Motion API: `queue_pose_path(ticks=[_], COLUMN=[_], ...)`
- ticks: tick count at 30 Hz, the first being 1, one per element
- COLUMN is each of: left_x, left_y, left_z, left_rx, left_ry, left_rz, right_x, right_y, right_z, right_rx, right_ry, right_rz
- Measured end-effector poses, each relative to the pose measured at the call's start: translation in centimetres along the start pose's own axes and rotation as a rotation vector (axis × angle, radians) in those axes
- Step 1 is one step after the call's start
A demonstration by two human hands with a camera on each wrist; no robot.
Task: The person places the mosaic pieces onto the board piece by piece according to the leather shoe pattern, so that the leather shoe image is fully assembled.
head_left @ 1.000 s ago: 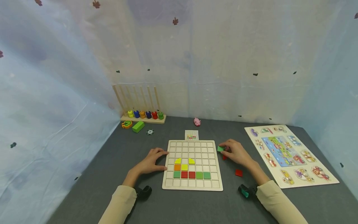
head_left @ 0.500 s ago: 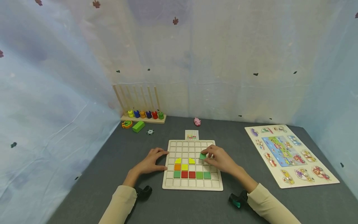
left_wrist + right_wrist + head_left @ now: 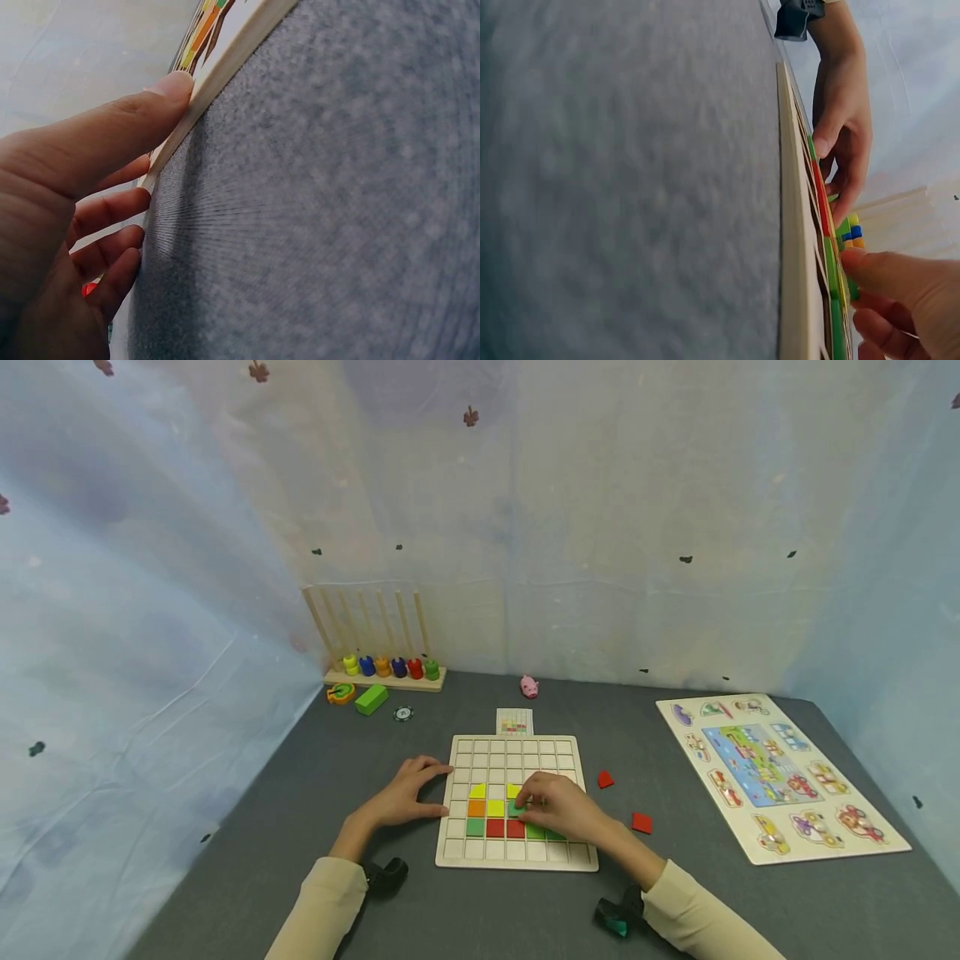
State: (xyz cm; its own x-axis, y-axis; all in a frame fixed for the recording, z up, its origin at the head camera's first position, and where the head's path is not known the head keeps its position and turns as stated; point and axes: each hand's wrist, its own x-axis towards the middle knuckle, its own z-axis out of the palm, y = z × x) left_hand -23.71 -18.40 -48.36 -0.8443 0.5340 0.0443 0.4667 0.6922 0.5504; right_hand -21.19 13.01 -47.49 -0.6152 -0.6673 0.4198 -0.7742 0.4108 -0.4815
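Note:
A pale wooden grid board point(image 3: 495, 853) lies mid-table. My left hand point(image 3: 403, 792) touches its left edge with thumb and fingertips; in the left wrist view the thumb point(image 3: 127, 127) presses the rim and the other fingers bend loosely. Over the board, my right hand point(image 3: 558, 806) pinches a green square tile point(image 3: 515, 810) at a cell right of the yellow square tile point(image 3: 496, 808). An orange tile point(image 3: 476, 808) sits left of that. Two yellow rounded tiles lie above, one partly behind my fingers. Below runs a row of green and red tiles point(image 3: 495, 828), its right end partly covered.
Two red tiles, one wedge-shaped point(image 3: 605, 779) and one square point(image 3: 641, 822), lie right of the board. Behind it are a pattern card point(image 3: 514, 717) and a pink pig point(image 3: 528, 686). A peg stand point(image 3: 382, 678), green block point(image 3: 371, 699) and chip point(image 3: 403, 713) stand back left; a picture puzzle point(image 3: 757, 760) lies right.
My right hand has carried the green tile from beside the board leftward, then down to the cell beside the yellow square. Both red loose tiles are uncovered now. The left hand stays put.

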Motion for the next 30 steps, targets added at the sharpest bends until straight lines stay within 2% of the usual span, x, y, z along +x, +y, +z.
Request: queue_pose_path(ticks=[10,18,30], left_x=[0.0,0.0,0.1], left_y=[0.0,0.0,0.0], left_z=[0.0,0.1,0.1], left_rx=[0.004,0.002,0.012], left_ry=[-0.003,-0.001,-0.001], left_rz=[-0.005,0.0,-0.009], right_x=[-0.1,-0.3,-2.7], right_y=[0.1,0.4,1.3], right_z=[0.2,0.1,-3.8], right_rx=[0.002,-0.04,-0.043], right_ry=[-0.021,-0.03,0.024], right_rz=[0.009,0.021,0.123])
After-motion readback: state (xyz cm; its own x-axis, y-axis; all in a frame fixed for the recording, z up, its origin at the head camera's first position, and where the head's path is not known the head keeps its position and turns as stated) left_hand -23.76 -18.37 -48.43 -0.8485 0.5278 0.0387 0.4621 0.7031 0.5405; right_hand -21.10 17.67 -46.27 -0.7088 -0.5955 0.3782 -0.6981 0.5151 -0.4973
